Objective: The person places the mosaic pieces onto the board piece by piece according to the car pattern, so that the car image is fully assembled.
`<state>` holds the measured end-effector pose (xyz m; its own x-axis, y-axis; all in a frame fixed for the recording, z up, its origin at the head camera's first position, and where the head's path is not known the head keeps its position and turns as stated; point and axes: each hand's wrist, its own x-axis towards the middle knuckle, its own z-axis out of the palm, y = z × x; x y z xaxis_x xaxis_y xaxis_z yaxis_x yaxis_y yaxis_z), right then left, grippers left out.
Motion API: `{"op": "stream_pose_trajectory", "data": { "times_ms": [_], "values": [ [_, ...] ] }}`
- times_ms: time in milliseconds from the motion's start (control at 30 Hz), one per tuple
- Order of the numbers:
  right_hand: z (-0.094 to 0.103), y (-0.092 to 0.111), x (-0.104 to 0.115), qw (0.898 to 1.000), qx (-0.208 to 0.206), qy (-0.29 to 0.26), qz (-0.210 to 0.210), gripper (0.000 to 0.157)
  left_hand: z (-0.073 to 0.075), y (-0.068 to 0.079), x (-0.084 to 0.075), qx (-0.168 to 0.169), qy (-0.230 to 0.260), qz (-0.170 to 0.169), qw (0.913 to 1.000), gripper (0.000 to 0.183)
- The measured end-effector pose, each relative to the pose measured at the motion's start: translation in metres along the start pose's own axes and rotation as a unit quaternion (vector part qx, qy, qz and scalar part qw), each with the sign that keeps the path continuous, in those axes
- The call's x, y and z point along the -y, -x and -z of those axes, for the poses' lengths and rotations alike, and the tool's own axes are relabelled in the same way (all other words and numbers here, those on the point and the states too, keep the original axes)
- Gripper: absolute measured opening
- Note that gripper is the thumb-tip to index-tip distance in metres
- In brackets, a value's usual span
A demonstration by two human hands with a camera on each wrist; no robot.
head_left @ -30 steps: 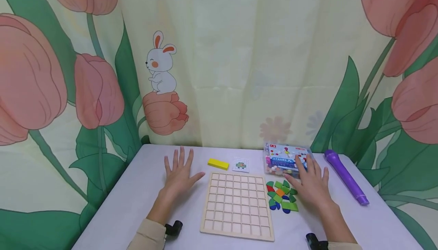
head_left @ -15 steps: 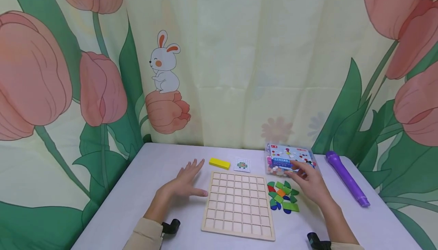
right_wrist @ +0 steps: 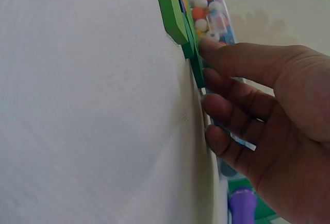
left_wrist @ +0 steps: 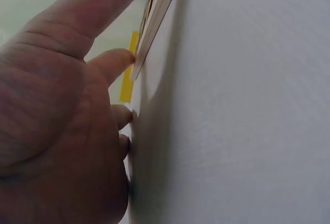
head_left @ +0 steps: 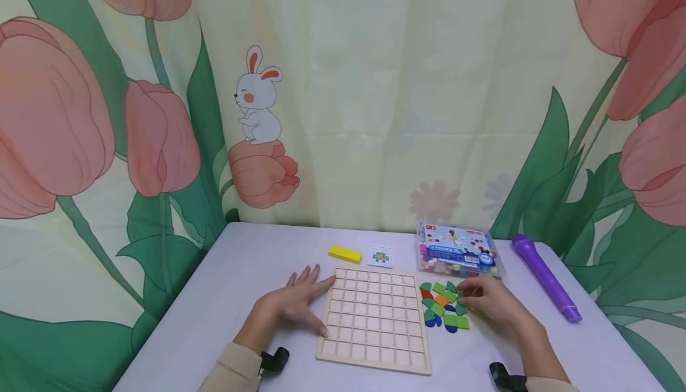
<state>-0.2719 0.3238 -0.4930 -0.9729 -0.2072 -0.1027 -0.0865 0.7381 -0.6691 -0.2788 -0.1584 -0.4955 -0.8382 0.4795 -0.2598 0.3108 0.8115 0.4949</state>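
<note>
The left hand (head_left: 295, 299) rests at the left edge of a wooden board (head_left: 375, 314) marked off in small squares; its fingers are spread and released, with the thumb and forefinger touching the board's rim. The board lies flat near the middle of a white counter (head_left: 230, 273). Just right of it is a loose cluster of tiles (head_left: 441, 299) in green, blue, red and orange. The right hand (head_left: 495, 302) is at the cluster's right side, fingers bent and their tips beside a dark green tile (right_wrist: 198, 72); I cannot tell whether they grasp it.

Beyond the board's far edge, a yellow block (head_left: 345, 254) lies to the left of a small picture card (head_left: 381, 256). At the far right is a clear box (head_left: 455, 249) containing little balls, with a purple rod (head_left: 543, 276) to its right. A tulip-print curtain (head_left: 354, 82) hangs behind the counter.
</note>
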Motion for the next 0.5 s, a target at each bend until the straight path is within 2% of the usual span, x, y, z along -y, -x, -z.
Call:
{"op": "stream_pose_trajectory", "data": {
  "times_ms": [267, 500],
  "values": [
    [0.0009, 0.0001, -0.0043, 1.0, 0.001, 0.008, -0.006, 0.02, -0.0028, -0.0005, -0.0006, 0.0, -0.008, 0.01, 0.9999, 0.123],
    [0.0004, 0.0026, -0.0041, 1.0, -0.005, -0.019, -0.003, 0.02, -0.0021, 0.0023, -0.0022, -0.001, -0.001, 0.007, 1.0, 0.121]
  ]
}}
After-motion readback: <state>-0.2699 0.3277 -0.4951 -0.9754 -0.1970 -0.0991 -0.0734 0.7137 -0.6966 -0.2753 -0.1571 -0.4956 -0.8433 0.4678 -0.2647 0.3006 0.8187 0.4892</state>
